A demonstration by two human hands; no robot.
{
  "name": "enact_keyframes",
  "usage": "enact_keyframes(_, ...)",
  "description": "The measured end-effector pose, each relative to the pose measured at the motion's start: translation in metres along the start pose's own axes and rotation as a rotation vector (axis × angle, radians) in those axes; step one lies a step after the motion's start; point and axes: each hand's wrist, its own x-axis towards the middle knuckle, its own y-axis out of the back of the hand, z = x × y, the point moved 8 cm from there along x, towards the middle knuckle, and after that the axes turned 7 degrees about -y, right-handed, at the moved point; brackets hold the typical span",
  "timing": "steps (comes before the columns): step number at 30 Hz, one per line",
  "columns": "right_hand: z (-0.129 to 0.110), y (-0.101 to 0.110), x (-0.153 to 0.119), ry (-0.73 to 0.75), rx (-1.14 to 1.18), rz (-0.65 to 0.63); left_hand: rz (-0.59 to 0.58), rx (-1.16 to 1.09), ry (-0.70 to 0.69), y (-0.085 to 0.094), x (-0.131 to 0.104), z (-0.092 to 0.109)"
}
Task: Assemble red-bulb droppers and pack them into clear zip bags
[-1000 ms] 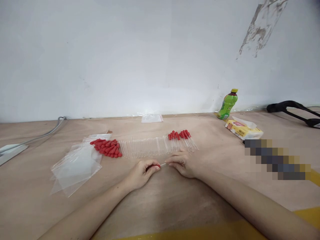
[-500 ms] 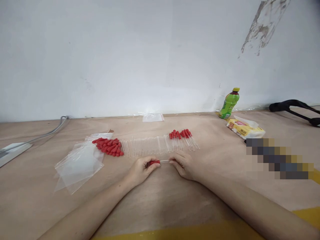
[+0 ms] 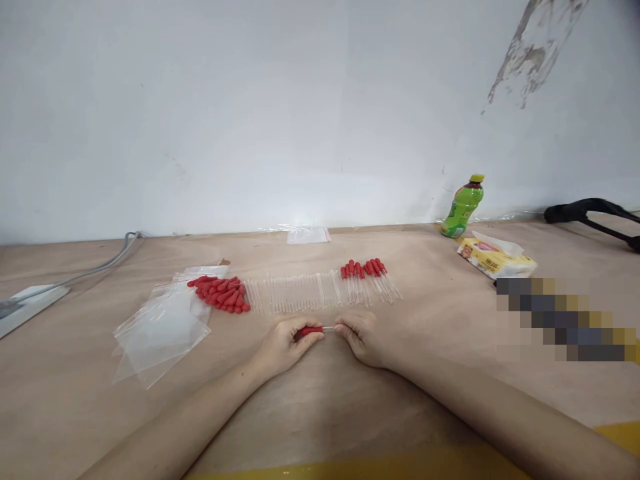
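Note:
My left hand [image 3: 291, 341] is closed around a red rubber bulb [image 3: 311, 330], whose end points right. My right hand [image 3: 361, 339] pinches a clear glass dropper tube [image 3: 328, 329], its left end meeting the mouth of the bulb. Just beyond my hands lies a row of loose clear tubes [image 3: 295, 293]. Left of that row is a pile of red rubber bulbs [image 3: 223, 293]. At its right end lie several droppers with red bulbs [image 3: 370, 269] fitted on their tubes.
Clear plastic bags [image 3: 165, 333] overlap at the left. A small bag [image 3: 309, 235] lies by the wall. To the right stand a green bottle [image 3: 463, 208] and a tissue pack [image 3: 495, 260], with a black frame [image 3: 590, 213] farther right. A grey cable [image 3: 113, 265] runs at far left.
My right hand has come closer to my left, and less of the tube shows between them. The view has shifted slightly.

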Motion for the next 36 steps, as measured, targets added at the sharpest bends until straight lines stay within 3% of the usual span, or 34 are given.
enact_keyframes(8, -0.009, 0.001, 0.002, 0.027, -0.111, -0.087, -0.038, 0.0, 0.025, 0.001, 0.0, -0.006)
enact_keyframes(12, -0.012, 0.019, 0.007, 0.04, -0.219, -0.062, -0.046, 0.014, 0.047, 0.002, 0.0, -0.013)
enact_keyframes(15, 0.019, 0.049, 0.023, -0.116, -0.1, 0.026, 0.0, 0.013, 0.097, 0.005, -0.001, -0.021)
enact_keyframes(19, 0.097, 0.089, 0.036, -0.537, -0.074, 0.199, -0.027, 0.048, 0.059, 0.004, 0.0, -0.019)
enact_keyframes(23, 0.143, 0.093, 0.03, -0.732, -0.149, 0.24, -0.067, 0.086, 0.041, 0.003, 0.001, -0.015)
enact_keyframes(29, 0.156, 0.074, 0.019, -0.78, -0.164, 0.214, -0.087, 0.087, 0.048, 0.001, 0.001, -0.016)
enact_keyframes(36, 0.147, 0.077, 0.021, -0.797, -0.264, 0.235, -0.095, 0.104, 0.034, 0.0, 0.002, -0.014)
